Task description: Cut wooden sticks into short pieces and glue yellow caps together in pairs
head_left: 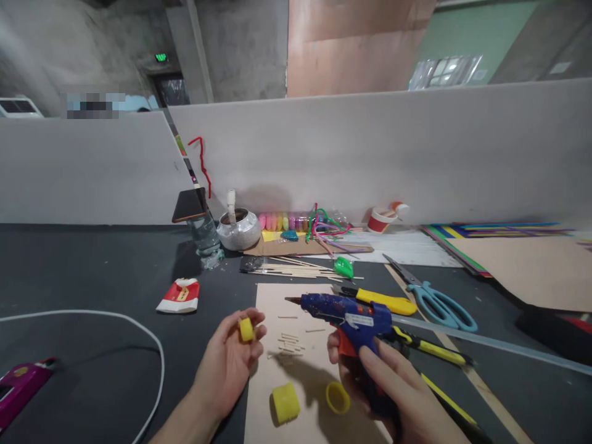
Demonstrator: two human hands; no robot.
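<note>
My right hand (377, 376) is wrapped round the handle of a blue glue gun (346, 317), its nozzle pointing left and a long clear glue stick (490, 345) trailing from its back. In my left hand (234, 357), palm up, a small yellow piece (246, 330) sits between the fingers. Below the hands, a yellow block-like piece (285, 402) and a yellow ring (337, 398) rest on a beige board (268, 299). Several short cut sticks (290, 342) lie scattered on that board between my hands.
Right of the board are a yellow utility knife (386, 301), blue scissors (437, 302) and a yellow-black cutter (435, 349). Behind lie long wooden sticks (296, 268) and a silver pot (239, 231). At left are a red-white packet (179, 296), a white cable (160, 351) and a purple tool (23, 388).
</note>
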